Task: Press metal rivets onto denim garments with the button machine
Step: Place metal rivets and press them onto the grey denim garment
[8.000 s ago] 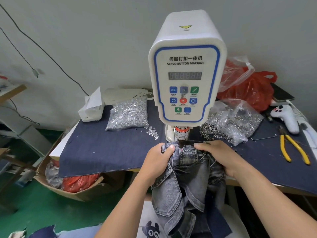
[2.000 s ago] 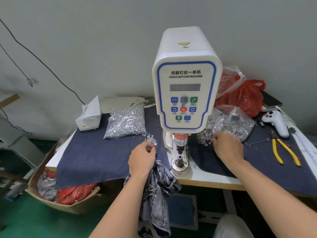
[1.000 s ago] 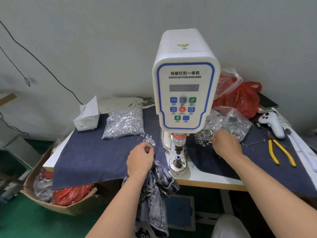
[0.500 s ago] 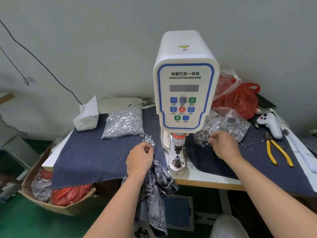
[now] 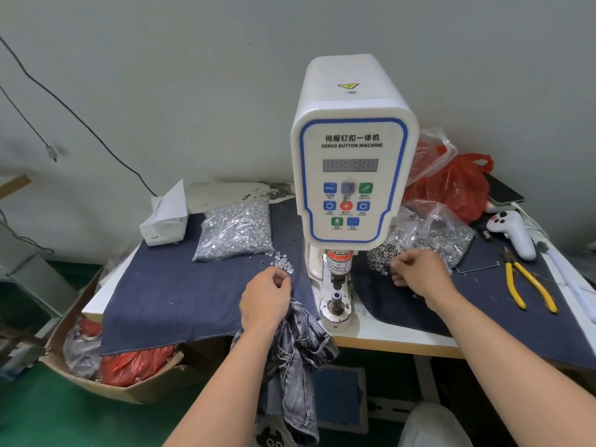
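Head view, left hand: your left hand [image 5: 266,301] sits at the table edge with fingertips curled together just below the loose clear-looking pieces [image 5: 282,262]. You seem to be pinching one, but it is too small to confirm.
Head view, right hand: your right hand [image 5: 419,272] has its fingers curled at the spilled pile of dark ring pieces [image 5: 382,256], thumb meeting fingertips as if picking one out. What it holds, if anything, cannot be seen.
Head view, denim garment: the grey denim garment [image 5: 293,356] hangs off the table front under your left wrist, beside the machine base, likely parked there so it is ready to slide in.
Head view, button machine: the button machine [image 5: 353,169] stands between your hands; its lower die [image 5: 336,298] is bare, with no fabric under the press head.
Head view, supplies: a bag of silvery parts [image 5: 235,230] lies left of the machine and a second clear bag of metal parts [image 5: 432,233] right, so each hand feeds from its own side.
Head view, step in hand: you are probably gathering both rivet halves before loading the die.
Head view, off to the side: yellow pliers [image 5: 529,290] lie well right.
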Available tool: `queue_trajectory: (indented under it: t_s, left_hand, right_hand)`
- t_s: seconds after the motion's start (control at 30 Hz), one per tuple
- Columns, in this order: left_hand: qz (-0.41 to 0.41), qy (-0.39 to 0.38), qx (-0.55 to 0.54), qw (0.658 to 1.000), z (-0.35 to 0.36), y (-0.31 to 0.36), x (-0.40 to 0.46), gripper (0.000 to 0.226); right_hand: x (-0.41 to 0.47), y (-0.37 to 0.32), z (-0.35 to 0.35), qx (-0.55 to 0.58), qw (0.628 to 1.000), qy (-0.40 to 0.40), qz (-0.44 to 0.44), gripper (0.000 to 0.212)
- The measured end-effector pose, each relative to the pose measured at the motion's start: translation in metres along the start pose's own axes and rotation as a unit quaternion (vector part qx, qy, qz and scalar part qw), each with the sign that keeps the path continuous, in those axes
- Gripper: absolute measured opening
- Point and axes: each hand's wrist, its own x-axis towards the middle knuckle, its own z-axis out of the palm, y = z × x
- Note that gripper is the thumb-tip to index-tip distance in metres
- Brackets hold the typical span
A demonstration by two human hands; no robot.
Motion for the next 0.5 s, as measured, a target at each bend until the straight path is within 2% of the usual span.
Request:
queue_trajectory:
  t_s: [0.13, 0.3, 0.5]
  left_hand:
    - [0.002, -0.001, 0.001, 1.0, 0.001, 0.0, 0.001, 0.007]
    - [0.001, 0.002, 0.003, 1.0, 0.002, 0.0, 0.001, 0.006]
    - [-0.002, -0.001, 0.001, 1.0, 0.001, -0.001, 0.001, 0.008]
  right_hand:
    - [-0.009, -0.005, -0.006, 0.135, 0.99, -0.044, 0.025, 0.013]
    - [-0.025, -0.008, -0.007, 0.145, 0.989, -0.037, 0.009, 0.011]
    - [-0.05, -0.019, 0.003, 0.24, 0.966, -0.076, 0.051, 0.007]
